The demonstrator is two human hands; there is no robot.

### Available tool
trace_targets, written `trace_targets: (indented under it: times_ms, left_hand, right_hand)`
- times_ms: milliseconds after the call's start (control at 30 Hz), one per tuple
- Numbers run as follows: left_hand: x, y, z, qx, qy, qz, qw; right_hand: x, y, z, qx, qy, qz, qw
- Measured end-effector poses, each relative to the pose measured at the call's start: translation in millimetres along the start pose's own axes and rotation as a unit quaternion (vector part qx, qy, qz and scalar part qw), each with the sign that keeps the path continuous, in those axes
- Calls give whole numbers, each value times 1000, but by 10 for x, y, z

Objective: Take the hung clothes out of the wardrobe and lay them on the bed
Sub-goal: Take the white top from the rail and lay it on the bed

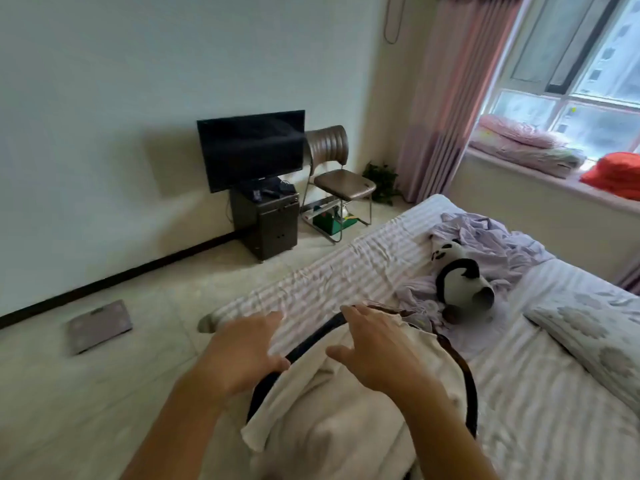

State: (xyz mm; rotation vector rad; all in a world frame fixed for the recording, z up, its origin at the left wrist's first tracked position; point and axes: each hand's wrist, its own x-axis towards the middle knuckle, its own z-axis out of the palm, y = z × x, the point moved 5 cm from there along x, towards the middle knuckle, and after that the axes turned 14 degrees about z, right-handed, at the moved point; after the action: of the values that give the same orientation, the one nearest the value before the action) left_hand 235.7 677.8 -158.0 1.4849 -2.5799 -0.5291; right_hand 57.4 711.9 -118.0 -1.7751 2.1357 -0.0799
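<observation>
Inspecting the near corner of the bed (346, 265), we find one cream garment (346, 403) draped over a dark curved hanger (311, 336), lying on the striped sheet at the mattress edge. The left hand (246, 355) is spread, fingers straight, its thumb at the hanger's left arm; the right hand (377, 351) is likewise spread above the collar end, fingers extended, pinching nothing we can make out. Whether either palm actually touches the cloth we cannot tell.

We judge the garment soft, light and limp: it folds and sags on itself, so it would crease or slide if dragged. The hanger looks stiff and is the sound place to take hold, at the neck or along either arm; the cloth itself is better smoothed with flat palms. A panda toy (460, 275) and crumpled lilac bedding (491, 233) lie just beyond, limiting room to spread it.
</observation>
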Motion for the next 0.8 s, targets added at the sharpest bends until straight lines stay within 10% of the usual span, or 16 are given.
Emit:
trace_targets:
  times_ms: [800]
  left_hand:
    - [-6050,-1110,-530,-20,123,-398,909]
  right_hand:
    - [-3522,-3588,1500,-113,-85,-379,915]
